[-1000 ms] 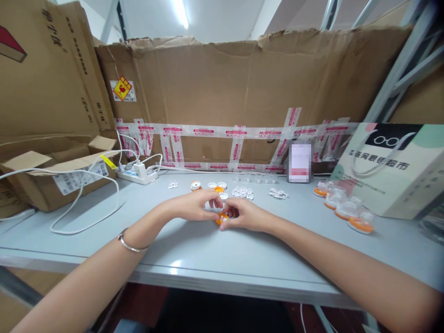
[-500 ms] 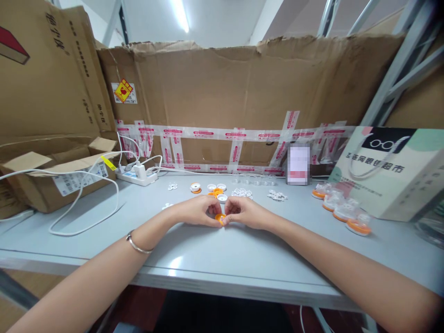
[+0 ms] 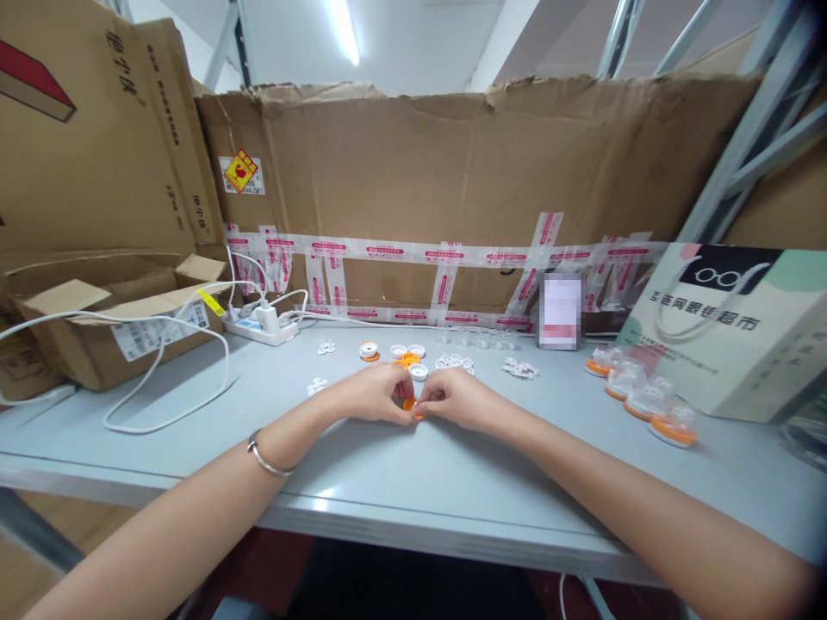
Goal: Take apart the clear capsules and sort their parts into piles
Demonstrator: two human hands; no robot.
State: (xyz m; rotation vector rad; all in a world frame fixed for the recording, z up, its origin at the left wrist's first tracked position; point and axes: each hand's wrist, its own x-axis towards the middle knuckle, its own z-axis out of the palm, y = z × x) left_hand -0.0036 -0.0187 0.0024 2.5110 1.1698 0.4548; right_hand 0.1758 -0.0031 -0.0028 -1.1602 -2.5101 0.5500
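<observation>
The fingers of the left hand [image 3: 378,392] and the right hand [image 3: 462,398] are drawn narrow, thumb against fingertips, pinching a small round orange plastic piece [image 3: 409,404] between them from either side. The piece is in front of the person, low at the smooth grey tabletop [image 3: 413,482]; whether it touches the surface cannot be told, as the hands partly hide it. A silver bangle [image 3: 269,460] circles the left wrist.

Just beyond the hands, white round rimmed plastic cups [image 3: 419,372] sit around a few orange plastic parts [image 3: 407,357]. To their left is a white-and-orange round plastic piece [image 3: 368,350]; to their right, a heap of small white plastic parts [image 3: 454,363]. Clear plastic domes [image 3: 484,338] line up behind.

Farther right, orange, white and clear plastic assemblies [image 3: 673,427] stand in a slanting row beside a pale printed paper bag [image 3: 717,344]. A phone with a blurred screen [image 3: 560,312] stands upright at the back. On the left are a white power strip [image 3: 258,329] and an open brown cardboard box [image 3: 96,344].
</observation>
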